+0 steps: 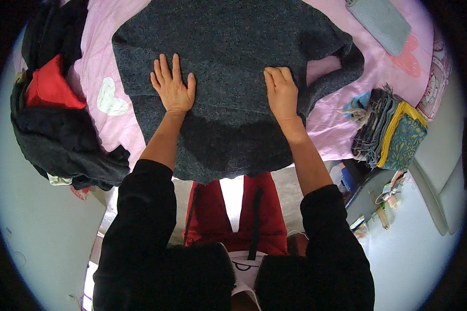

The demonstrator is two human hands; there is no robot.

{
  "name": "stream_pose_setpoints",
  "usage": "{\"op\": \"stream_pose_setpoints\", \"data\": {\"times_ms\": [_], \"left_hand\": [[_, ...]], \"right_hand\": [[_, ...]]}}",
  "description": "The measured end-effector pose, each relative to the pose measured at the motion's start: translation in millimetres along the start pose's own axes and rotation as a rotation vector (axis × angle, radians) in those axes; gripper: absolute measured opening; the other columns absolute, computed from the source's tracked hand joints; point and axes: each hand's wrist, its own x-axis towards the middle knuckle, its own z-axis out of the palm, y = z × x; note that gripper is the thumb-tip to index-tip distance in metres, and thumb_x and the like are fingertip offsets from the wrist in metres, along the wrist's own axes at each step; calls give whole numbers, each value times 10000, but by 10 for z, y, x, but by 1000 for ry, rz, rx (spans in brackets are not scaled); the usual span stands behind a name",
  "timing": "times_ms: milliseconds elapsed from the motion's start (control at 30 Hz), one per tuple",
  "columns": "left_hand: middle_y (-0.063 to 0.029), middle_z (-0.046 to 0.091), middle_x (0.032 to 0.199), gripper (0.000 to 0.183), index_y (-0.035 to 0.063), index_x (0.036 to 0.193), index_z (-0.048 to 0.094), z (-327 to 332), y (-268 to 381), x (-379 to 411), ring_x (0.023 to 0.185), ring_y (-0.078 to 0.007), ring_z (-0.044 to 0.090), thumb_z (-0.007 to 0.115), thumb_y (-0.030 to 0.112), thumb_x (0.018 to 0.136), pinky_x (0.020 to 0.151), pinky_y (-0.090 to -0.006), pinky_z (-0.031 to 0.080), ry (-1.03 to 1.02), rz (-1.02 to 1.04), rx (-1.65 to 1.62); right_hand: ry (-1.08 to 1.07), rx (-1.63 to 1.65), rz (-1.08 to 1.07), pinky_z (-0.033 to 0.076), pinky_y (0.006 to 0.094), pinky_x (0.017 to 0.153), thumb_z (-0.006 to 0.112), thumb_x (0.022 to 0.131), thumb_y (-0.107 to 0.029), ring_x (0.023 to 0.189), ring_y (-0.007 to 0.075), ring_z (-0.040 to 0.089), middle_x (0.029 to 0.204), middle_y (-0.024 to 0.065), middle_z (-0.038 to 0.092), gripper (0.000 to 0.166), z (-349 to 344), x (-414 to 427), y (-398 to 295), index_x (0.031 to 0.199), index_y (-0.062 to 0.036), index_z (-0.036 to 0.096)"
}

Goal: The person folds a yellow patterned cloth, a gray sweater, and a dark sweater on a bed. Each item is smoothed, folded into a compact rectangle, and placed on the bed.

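Note:
A large dark grey woollen-looking cloth or garment [225,46] lies spread over a pink bedsheet [319,136], its near edge hanging towards my legs. My left hand [173,85] rests flat on it, palm down, with the fingers apart. To the right, my right hand [282,91] is on the same fabric with its fingers curled in. Whether a pinch of cloth is between those fingertips cannot be made out. Beyond that hand the grey fabric forms a loop, and pink sheet shows through the gap.
Black clothing [62,136] and a red cloth [54,87] are heaped at left. On the right lie folded fringed scarves [375,124] and a yellow-edged patterned cloth [404,136]. A grey-blue folded item [381,27] sits at the upper right. Small items stand on a pale surface [408,248].

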Motion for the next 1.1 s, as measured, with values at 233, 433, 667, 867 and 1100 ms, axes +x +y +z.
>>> {"op": "stream_pose_setpoints", "data": {"times_ms": [233,433,667,867,1100], "left_hand": [[-155,209,1481,612,130,1408,312,7,-8,7,1375,-332,153,437,388,867,1097,-477,69,13,6,-16],[-153,214,1479,612,131,1406,314,18,-21,-20,1372,-333,157,434,394,867,1093,-486,75,10,11,-7],[-154,220,1474,599,142,1405,317,25,-16,-12,1369,-339,160,417,405,876,1089,-497,84,27,18,-18],[-155,219,1473,598,149,1405,317,25,-51,-30,1369,-336,162,418,406,875,1089,-494,91,34,20,4],[-151,218,1475,595,152,1402,325,36,-9,-12,1370,-333,161,421,415,877,1091,-494,89,47,30,-10]], "right_hand": [[-133,-280,-232,521,345,684,535,825,-75,803,285,591,909,117,534,173,83,37,90,991,-45,573],[4,95,350,460,438,739,470,851,-16,828,376,555,946,188,504,154,-98,-73,20,1004,-1,482],[-90,36,110,480,385,730,558,868,-124,845,314,581,921,124,543,127,-167,-787,-71,951,-35,597],[-147,-119,-83,483,375,732,556,837,-91,855,299,567,945,117,537,150,-45,-834,29,962,-15,585],[-151,-171,227,462,400,761,445,888,-68,901,356,542,967,150,513,139,-97,-832,162,999,-5,501]]}}
